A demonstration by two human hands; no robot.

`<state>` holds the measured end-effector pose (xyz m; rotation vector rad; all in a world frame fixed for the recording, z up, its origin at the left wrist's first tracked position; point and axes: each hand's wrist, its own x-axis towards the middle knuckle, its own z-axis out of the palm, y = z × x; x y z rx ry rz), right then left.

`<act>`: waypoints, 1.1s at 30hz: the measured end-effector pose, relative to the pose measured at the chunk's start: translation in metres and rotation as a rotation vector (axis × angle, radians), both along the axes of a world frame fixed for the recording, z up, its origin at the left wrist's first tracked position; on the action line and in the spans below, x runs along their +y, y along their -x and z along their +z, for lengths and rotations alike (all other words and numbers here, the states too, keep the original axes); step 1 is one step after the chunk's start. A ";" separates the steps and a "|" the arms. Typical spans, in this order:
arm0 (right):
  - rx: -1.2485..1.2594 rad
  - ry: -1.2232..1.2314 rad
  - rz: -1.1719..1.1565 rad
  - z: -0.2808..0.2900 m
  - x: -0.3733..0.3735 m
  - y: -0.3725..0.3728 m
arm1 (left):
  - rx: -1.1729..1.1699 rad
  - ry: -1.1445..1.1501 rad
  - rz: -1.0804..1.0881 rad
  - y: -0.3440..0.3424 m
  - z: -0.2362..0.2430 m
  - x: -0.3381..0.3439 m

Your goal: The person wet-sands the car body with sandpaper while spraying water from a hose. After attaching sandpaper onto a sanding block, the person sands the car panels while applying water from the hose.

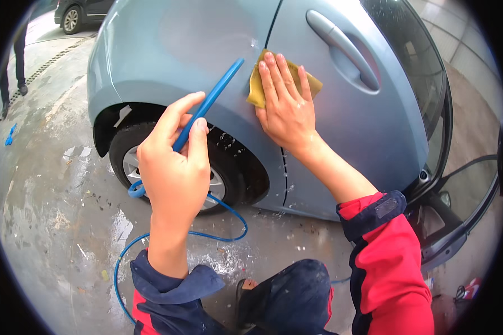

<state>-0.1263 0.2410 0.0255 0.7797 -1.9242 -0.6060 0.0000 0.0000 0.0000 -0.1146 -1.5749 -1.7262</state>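
My left hand [176,148] is closed round a thin blue hose [222,84], its end pointing up and right toward the car's side. The tip stands apart from the panel. My right hand [288,106] lies with fingers stretched over a yellow sheet of sandpaper [312,85], pressing it against the light blue car door [341,134] beside the seam with the rear panel [223,33]. Wet drops show around the sheet and seam. A duller grey patch [198,28] marks the rear panel. What lies under my palm is hidden.
Below the panel is the rear wheel [126,162], partly behind my left hand. The hose loops over the wet, stained floor [56,223]. A door handle [341,47] juts out at upper right. Another person's legs [18,61] and a dark car [78,14] are far left.
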 end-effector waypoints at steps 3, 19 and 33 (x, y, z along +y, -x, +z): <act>-0.131 0.015 -0.010 0.012 -0.011 -0.021 | 0.007 -0.017 0.011 0.004 0.003 -0.001; -0.239 0.038 -0.072 -0.104 0.084 -0.069 | -0.069 0.131 -0.069 0.018 -0.013 0.009; -1.677 1.631 0.167 -0.259 0.112 -0.134 | -0.295 0.722 -0.290 -0.067 -0.151 0.070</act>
